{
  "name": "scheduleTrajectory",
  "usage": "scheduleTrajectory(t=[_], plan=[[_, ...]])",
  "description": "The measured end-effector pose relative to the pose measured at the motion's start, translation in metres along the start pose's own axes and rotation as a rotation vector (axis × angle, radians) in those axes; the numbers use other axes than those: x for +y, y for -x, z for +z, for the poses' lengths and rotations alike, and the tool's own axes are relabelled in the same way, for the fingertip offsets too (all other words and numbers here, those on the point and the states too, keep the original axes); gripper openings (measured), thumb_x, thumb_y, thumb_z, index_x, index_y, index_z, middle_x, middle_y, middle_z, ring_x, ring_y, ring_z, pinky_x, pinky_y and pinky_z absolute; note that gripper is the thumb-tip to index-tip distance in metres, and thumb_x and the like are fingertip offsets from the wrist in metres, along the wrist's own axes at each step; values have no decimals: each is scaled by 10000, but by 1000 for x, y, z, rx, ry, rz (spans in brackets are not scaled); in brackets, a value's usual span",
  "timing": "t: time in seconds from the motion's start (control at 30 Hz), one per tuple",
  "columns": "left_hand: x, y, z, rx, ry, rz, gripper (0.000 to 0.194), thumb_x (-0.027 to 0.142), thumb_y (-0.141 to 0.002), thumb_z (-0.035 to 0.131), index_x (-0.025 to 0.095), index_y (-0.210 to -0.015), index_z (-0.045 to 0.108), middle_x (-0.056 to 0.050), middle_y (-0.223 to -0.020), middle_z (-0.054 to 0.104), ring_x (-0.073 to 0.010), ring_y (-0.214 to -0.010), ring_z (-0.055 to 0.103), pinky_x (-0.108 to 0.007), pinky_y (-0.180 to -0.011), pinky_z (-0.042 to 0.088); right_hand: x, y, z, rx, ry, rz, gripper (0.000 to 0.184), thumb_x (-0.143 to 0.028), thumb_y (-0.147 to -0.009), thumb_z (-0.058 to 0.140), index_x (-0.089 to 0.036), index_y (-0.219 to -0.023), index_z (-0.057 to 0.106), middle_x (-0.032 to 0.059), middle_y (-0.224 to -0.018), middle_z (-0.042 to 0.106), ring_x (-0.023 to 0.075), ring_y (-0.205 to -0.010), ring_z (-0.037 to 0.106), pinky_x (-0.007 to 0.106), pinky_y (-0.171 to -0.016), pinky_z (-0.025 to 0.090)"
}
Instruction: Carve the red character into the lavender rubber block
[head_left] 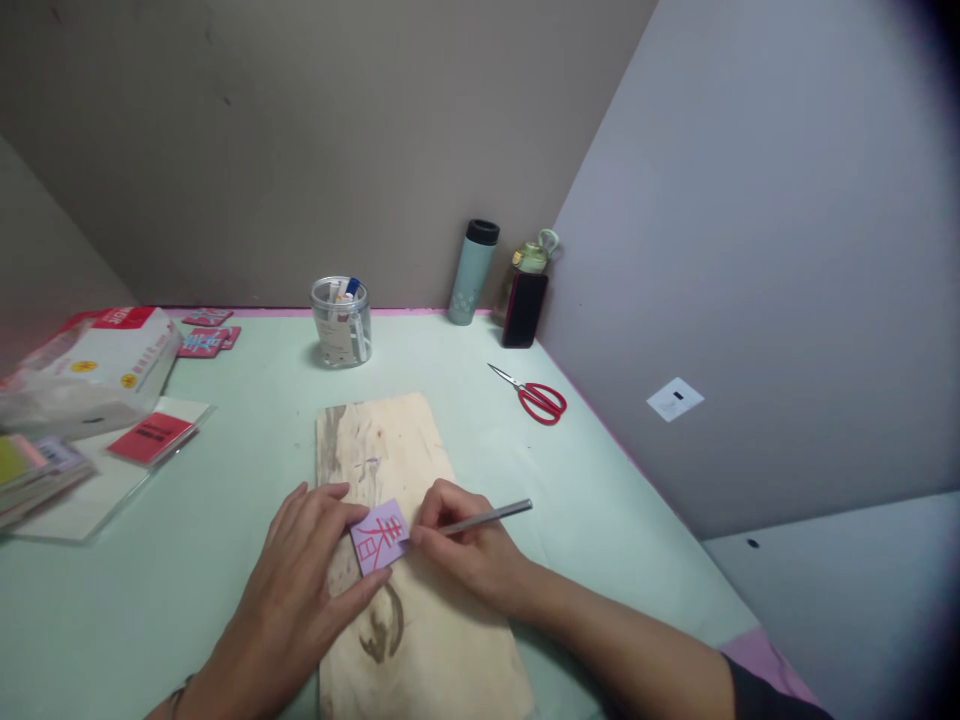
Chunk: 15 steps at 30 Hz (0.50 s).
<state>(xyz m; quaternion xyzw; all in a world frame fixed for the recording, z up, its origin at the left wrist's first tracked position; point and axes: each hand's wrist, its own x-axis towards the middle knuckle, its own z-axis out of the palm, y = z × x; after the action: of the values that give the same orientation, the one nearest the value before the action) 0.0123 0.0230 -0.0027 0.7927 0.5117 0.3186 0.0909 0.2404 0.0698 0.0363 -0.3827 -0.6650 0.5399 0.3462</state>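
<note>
on wooden board (442, 650): small purple card (380, 539), edges pinched by left hand (304, 565). over board too: right hand (472, 548), gripping slim silver pen-type tool (491, 515). red-handled scissors (523, 388) right of board, far end.

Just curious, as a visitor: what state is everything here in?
Left hand: holding purple card
Right hand: gripping metal tool
Purple card: pinched, marked red
Metal tool: slanted
Wooden board: flat, stained
Scissors: closed
Jar: upright, holding pens
Blue tumbler: upright, lidded
Green bottle: upright, lidded
Phone: standing, screen dark
White packet: unclear whether opened
</note>
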Motion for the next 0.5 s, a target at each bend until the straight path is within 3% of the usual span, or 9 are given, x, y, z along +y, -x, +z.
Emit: scheduleTrajectory(t=[0.27,0.5], plan=[[4,1,0,-9,9,-42,352,475,-958,659,273,-1213,524,-62,-1233,577,-326,-1358,459,-580,-1186,317,-5,3,0,-32,96,-18,219,-266,-871,654,-211,-725,502,-45,-649,491,122,-587,404,260,-567,307],[4,0,-1,20,-1,-2,355,481,-948,672,272,-1194,524,-61,-1205,570,-314,-1326,489,-559,-1183,320,-4,3,-1,-43,54,-11,228,-313,-895,690,-203,-753,549,-36,-676,508,129,-611,414,266,-582,323]])
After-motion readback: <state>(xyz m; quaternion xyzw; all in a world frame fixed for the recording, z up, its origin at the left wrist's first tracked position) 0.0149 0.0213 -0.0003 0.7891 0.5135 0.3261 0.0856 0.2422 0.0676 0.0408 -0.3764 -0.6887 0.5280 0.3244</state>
